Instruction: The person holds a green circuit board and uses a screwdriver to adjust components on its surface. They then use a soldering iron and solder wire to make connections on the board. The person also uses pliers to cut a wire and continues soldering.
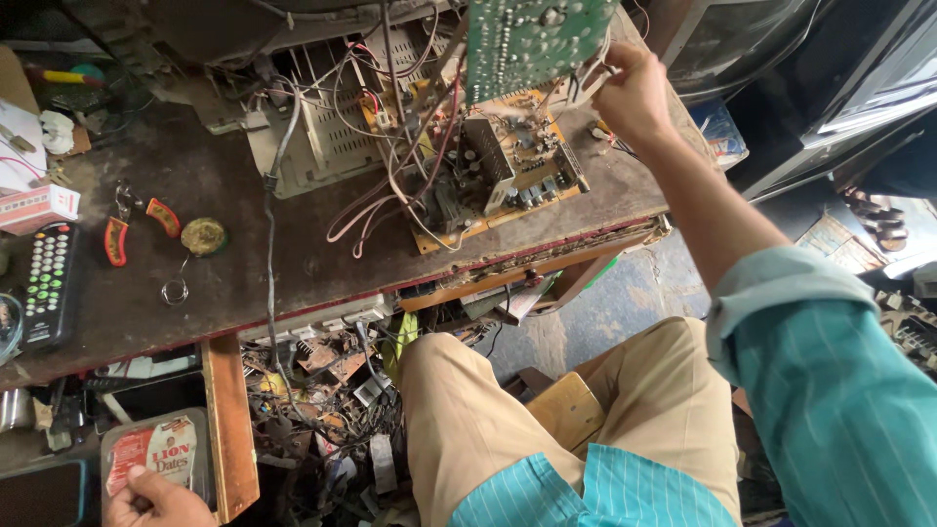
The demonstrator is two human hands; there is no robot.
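The right hand point(632, 93) is raised at about one o'clock in the head view, fingers closed on the lower right edge of a green circuit board point(532, 39). The board is lifted off the bench and tilted, its solder side toward the camera; its long axis runs roughly from seven o'clock up toward one o'clock, and its top edge passes out of the picture. Directly below it, at the centre, an orange-brown chassis board point(498, 171) full of components lies flat on the dark workbench point(224, 185), with loose wires point(390, 176) trailing from it toward eleven o'clock.

The left hand point(156, 500) sits at seven o'clock, low in the view, fingers curled on the edge of a plastic box point(156, 454) with a red and white label. A black remote control point(47, 283) lies at nine o'clock, its length pointing twelve to six.
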